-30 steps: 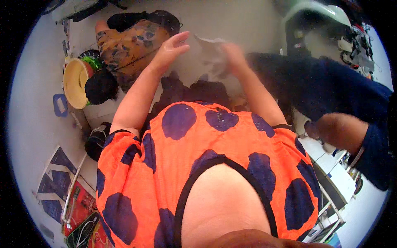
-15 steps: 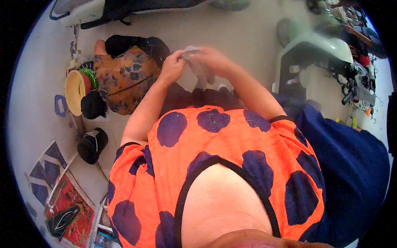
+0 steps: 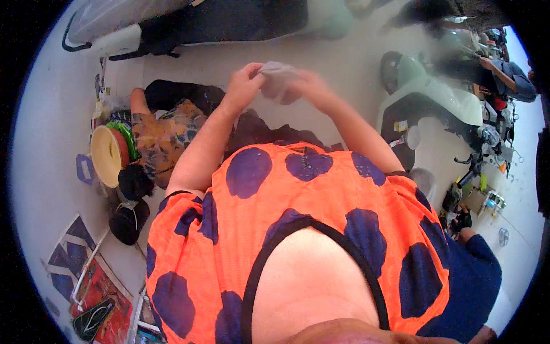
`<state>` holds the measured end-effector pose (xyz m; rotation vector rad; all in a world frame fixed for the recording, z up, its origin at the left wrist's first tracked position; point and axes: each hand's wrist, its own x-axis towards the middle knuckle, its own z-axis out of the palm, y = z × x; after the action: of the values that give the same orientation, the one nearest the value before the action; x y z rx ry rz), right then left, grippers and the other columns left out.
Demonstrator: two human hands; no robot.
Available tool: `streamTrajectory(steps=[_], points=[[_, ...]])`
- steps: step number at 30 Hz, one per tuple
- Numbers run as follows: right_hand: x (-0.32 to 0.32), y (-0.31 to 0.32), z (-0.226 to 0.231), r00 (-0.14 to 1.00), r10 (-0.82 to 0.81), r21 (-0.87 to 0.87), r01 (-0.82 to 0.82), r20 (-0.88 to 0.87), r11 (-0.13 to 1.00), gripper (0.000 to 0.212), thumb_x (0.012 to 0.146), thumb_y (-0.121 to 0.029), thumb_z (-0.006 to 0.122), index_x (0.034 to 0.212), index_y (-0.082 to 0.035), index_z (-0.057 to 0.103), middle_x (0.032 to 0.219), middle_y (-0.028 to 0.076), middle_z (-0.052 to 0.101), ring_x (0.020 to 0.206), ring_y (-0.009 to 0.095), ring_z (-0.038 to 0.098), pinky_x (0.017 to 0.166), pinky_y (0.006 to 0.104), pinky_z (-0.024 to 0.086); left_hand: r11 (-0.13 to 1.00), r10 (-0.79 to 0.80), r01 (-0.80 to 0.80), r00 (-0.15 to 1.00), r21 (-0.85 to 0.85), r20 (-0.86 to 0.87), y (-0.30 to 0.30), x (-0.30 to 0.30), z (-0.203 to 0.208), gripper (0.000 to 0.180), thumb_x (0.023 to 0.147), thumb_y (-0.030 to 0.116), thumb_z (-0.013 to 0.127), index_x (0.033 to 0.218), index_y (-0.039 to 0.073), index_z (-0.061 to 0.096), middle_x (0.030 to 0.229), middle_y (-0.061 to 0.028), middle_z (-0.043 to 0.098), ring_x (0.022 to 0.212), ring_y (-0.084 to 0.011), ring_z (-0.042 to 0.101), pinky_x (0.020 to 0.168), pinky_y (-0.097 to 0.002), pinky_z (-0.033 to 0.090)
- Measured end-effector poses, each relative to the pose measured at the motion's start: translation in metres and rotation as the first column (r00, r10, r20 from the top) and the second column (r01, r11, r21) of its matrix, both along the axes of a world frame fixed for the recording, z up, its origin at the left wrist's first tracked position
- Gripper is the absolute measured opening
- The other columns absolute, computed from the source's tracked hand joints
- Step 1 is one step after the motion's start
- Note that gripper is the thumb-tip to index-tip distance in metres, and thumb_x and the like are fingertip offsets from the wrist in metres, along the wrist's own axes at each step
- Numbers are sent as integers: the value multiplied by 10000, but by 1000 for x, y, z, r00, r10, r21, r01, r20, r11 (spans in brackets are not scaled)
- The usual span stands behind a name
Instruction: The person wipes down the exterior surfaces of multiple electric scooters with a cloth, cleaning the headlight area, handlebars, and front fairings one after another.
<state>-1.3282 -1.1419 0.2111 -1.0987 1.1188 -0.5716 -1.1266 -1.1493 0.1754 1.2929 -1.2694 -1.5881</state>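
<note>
Out in front of my chest I hold a small pale grey cloth (image 3: 278, 80), thin and crumpled. My left hand (image 3: 243, 87) pinches its left edge, thumb and fingers closed on it. On the other side my right hand (image 3: 312, 89) grips the cloth's right part; it is a little smeared by motion, and its fingertips are partly hidden. The cloth hangs in the air between both hands, above the floor.
A crouching person in a patterned top (image 3: 166, 129) is at the left, beside a yellow basin (image 3: 107, 155). A motor scooter (image 3: 432, 92) stands at the right, another dark-seated vehicle (image 3: 229, 26) at the top. A person in navy clothing (image 3: 472, 281) is close at lower right.
The cloth hung down from my hands before; now it is raised and gathered between them. My right hand has moved right and down. The navy-clothed person has shifted away toward the lower right.
</note>
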Motion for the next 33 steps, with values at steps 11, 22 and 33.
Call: streamTrajectory(steps=[11,22,33], points=[[-45,-80,12,974,-140,5,141,177,990,294,862,-168,546,1115,-20,567,1000,32,616,905,122,560,827,270,439,986,6,30,977,-164,215,-77,-33,40,312,840,138,562,1113,-11,564,1031,-99,624,945,-163,581,833,-279,456],[-155,-178,47,1000,0,-432,8,19,902,261,887,-185,546,1083,-16,578,902,6,615,787,69,544,690,228,458,950,231,-155,933,-271,275,-108,-118,74,263,856,140,551,1089,22,577,1030,-95,612,935,-175,584,817,-290,465],[-182,-279,28,939,-300,-536,342,168,772,210,875,-192,582,983,-15,610,857,1,619,783,76,543,695,228,452,371,593,362,616,-855,519,-382,-201,121,456,774,228,576,1171,11,520,1239,-165,480,1222,-338,357,1007,-418,305]])
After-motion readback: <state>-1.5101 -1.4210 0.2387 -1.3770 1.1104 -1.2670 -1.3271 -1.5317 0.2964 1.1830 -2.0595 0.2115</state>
